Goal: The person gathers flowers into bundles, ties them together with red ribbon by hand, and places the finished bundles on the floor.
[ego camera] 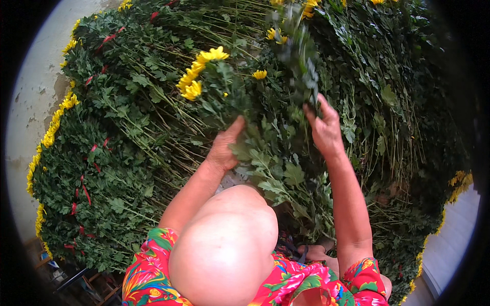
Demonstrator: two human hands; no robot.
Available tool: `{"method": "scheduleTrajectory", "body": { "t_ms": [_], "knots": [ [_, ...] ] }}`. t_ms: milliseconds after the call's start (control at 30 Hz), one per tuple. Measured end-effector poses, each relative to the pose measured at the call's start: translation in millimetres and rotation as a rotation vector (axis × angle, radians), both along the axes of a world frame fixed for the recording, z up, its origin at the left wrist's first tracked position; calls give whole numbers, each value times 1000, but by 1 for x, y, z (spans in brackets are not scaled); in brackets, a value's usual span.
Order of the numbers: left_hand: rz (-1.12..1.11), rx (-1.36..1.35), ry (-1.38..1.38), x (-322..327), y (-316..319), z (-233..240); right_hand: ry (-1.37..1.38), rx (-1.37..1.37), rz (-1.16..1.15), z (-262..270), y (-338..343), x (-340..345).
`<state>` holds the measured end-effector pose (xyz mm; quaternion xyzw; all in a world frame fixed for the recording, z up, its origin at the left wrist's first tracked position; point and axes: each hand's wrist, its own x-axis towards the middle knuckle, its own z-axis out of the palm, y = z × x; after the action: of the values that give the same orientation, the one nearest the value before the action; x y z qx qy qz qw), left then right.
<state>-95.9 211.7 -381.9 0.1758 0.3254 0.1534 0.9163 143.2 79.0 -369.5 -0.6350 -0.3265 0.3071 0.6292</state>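
My left hand [226,147] grips a small bunch of yellow chrysanthemums [193,72], its blooms up and to the left and its leafy stems trailing towards me. To the right, my right hand [327,130] pinches a leafy flower stem [308,72] between thumb and fingers. Motion blurs that stem, so I cannot tell whether it is one or more, nor which bloom near the top edge belongs to it. Between and below both hands hang leafy stems [268,160]. A single yellow bloom [259,74] shows behind, between the two hands.
Bundled chrysanthemums [115,206] with red ties [86,195] are heaped on the left, blooms outward along a stained wall [28,107]. Loose leafy stems [383,107] pile up on the right. A large rounded area of bare skin [226,244] hides the lower middle.
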Motion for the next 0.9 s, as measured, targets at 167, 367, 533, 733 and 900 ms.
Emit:
{"method": "scheduleTrajectory", "body": {
  "t_ms": [167,367,533,733,900],
  "knots": [
    [8,35,44,13,-7,14,-192,129,76,110,33,36],
    [4,28,-103,15,2,17,-627,-83,181,127,-17,-5],
    [68,265,158,13,2,4,-550,-229,247,81,-53,-63],
    [45,227,-40,12,-2,5,-629,-407,378,65,-62,-81],
    [53,82,138,8,-2,9,-570,-402,517,59,-56,-69]
  ]
}}
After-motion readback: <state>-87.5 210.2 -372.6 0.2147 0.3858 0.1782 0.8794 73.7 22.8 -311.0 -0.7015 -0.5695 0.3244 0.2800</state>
